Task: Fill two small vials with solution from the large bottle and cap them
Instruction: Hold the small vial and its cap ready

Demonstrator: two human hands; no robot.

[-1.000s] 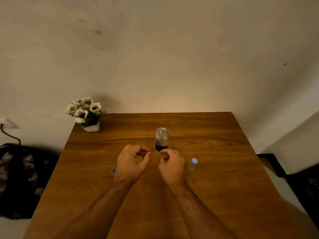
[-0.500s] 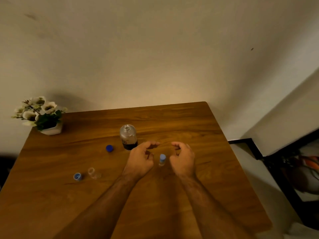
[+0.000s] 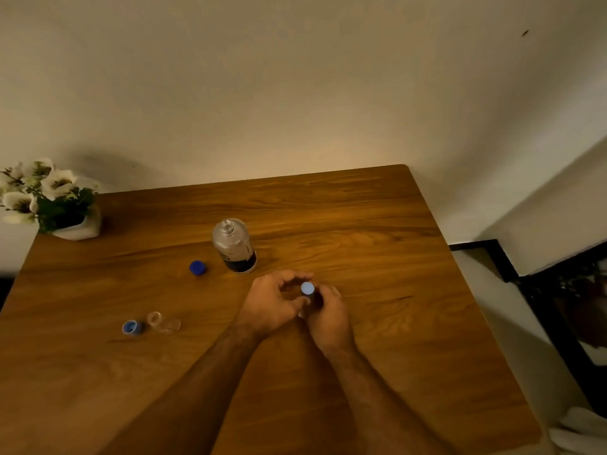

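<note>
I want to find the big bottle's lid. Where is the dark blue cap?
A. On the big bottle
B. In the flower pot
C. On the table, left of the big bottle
C: the dark blue cap lies on the table, left of the big bottle, whose neck is open.

Large bottle (image 3: 234, 247): dark label with pale print, seemingly text; too blurred to read
</note>
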